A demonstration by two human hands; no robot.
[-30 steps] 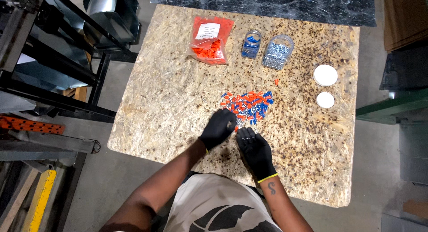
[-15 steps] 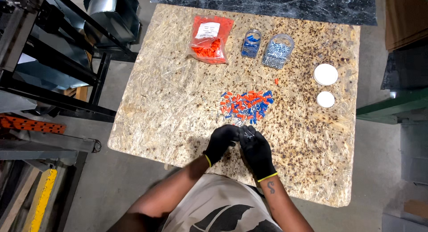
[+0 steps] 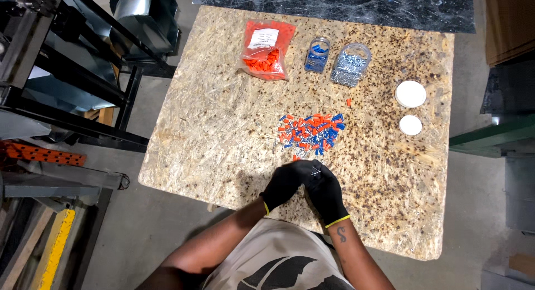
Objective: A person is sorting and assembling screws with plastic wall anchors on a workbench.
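Both my hands wear black gloves and meet near the front edge of the chipboard tabletop (image 3: 200,128). My left hand (image 3: 283,184) is curled, its fingertips pressed against my right hand (image 3: 327,194). Small silvery pieces (image 3: 316,170) glint at the fingertips of my right hand, where the two hands touch. What my left hand pinches is hidden. Just beyond my hands lies a loose pile of orange and blue wire connectors mixed with small metal parts (image 3: 310,135).
At the back of the board lie an orange bag of connectors (image 3: 266,50), a small jar of blue pieces (image 3: 317,54) and a bigger jar of screws (image 3: 350,64). Two white lids (image 3: 411,93) (image 3: 411,125) lie at the right. A black metal rack (image 3: 61,83) stands at the left.
My left hand has drawn back from the edge of the pile toward me and now meets my right hand. My right hand has barely moved.
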